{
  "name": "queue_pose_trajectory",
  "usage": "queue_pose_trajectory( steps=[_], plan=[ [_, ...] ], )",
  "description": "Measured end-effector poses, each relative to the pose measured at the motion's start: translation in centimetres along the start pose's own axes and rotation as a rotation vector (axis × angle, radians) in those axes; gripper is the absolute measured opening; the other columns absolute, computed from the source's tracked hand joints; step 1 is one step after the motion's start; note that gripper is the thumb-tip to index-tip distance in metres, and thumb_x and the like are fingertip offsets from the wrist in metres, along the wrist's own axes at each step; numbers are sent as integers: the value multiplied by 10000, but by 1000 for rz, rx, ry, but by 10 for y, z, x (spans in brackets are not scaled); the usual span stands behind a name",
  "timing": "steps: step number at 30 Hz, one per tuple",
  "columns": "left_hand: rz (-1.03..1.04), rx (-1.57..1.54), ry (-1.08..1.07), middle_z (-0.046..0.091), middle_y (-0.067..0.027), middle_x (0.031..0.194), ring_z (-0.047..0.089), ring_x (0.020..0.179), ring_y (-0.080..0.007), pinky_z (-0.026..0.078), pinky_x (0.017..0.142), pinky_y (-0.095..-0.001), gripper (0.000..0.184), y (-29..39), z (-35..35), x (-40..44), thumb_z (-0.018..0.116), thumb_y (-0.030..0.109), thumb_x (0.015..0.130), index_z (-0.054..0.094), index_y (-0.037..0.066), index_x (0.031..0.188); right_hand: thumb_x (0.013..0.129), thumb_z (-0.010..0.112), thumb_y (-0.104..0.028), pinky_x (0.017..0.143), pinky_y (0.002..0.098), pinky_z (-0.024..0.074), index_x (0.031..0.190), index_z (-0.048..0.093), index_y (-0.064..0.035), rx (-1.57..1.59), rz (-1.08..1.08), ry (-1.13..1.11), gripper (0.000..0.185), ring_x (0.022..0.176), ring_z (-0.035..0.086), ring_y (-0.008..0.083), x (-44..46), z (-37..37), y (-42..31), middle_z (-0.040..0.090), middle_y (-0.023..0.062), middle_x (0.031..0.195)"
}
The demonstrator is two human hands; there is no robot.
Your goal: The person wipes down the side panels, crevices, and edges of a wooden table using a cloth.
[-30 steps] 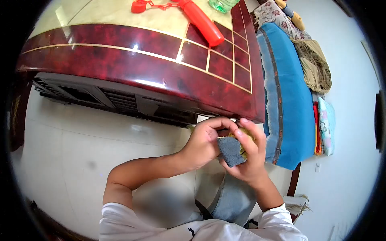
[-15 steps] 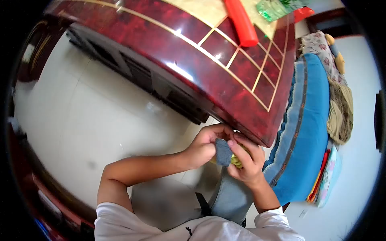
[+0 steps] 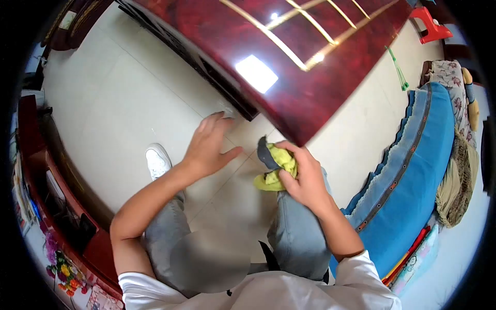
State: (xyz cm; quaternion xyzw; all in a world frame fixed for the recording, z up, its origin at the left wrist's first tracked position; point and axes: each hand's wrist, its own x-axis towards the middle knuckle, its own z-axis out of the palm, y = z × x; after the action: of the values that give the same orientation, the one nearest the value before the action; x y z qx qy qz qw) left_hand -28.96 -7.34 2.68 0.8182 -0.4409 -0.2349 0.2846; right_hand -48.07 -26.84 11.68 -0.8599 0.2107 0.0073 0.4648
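My right hand (image 3: 308, 178) grips a bunched piece of yellow-green and dark grey knitted cloth (image 3: 281, 165), fingers and thumb wrapped round its right side. It is too crumpled to tell whether it is a sock or a glove. A dark grey flap stands up at its upper left. My left hand (image 3: 209, 144) is apart from the cloth, off to its left, holding nothing, fingers stretched and thumb spread. Just beyond the cloth is the near corner of a glossy dark red table (image 3: 330, 98) with gold lines.
To the right runs a long seat with a blue cover (image 3: 413, 170) and a folded olive cloth (image 3: 460, 181). A red stool (image 3: 430, 26) stands at the far right. Dark red furniture (image 3: 98, 248) with flowers (image 3: 70, 276) beside it lines the left. Tiled floor (image 3: 119, 88) lies below.
My left hand has let go of the cloth and moved left, opening. My right hand keeps the cloth, which now hangs looser. The view has tilted down and the red cylinder is out of sight.
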Motion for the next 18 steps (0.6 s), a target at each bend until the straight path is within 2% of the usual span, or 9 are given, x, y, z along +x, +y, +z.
queue_pose_trajectory(
  steps=[2,6,7,10,11,14,15,18],
  plan=[
    [-89,28,-118,459,-306,1564,456,1450,-456,396,1205,-480,709,11,-9,-3,805,303,875,525,19,1461,832,675,-30,905,432,568,1279,615,-84,99,-77,-13,454,1059,693,410,1,-7,20,664,158,1250],
    [-272,76,-289,408,-331,1606,440,1472,-467,383,1226,-478,728,27,-16,-4,757,342,917,490,11,1507,883,743,-97,889,403,561,1271,619,-62,189,40,-67,409,1032,710,377,6,-24,46,713,162,1129],
    [-211,169,-289,488,-316,1552,507,1414,-464,424,1188,-484,707,35,-17,-5,716,369,951,488,17,1520,916,766,-140,852,388,567,1241,642,-54,222,40,14,359,962,741,337,7,-25,54,744,172,1027],
    [-169,205,-631,578,-274,1480,578,1340,-445,466,1141,-494,686,90,-42,-4,702,378,965,500,20,1514,935,770,-178,821,381,573,1214,660,-44,359,130,166,328,894,757,295,20,-27,72,763,175,987],
    [-95,304,-693,632,-226,1429,627,1273,-423,497,1098,-496,675,118,-51,-1,696,386,974,509,16,1506,958,784,-229,833,318,549,1202,671,-29,408,164,238,335,900,705,166,28,-24,82,756,108,964],
    [-4,295,-663,644,-241,1372,645,1218,-430,498,1090,-494,674,156,-61,4,718,378,970,502,39,1511,950,768,-266,815,374,574,1226,665,-23,416,243,403,382,888,763,282,56,-32,93,776,179,984],
    [62,282,-575,662,-226,1347,651,1213,-423,503,1087,-488,678,156,-59,3,724,384,964,507,45,1510,960,751,-286,874,394,566,1241,676,-35,415,253,460,384,967,755,317,66,-29,104,770,199,1038],
    [192,570,-561,669,-222,1352,648,1243,-408,486,1118,-518,706,176,-75,2,748,415,942,519,51,1503,969,733,-305,942,422,547,1255,688,-59,282,259,574,380,1075,724,349,106,-35,124,743,223,1155]
  ],
)
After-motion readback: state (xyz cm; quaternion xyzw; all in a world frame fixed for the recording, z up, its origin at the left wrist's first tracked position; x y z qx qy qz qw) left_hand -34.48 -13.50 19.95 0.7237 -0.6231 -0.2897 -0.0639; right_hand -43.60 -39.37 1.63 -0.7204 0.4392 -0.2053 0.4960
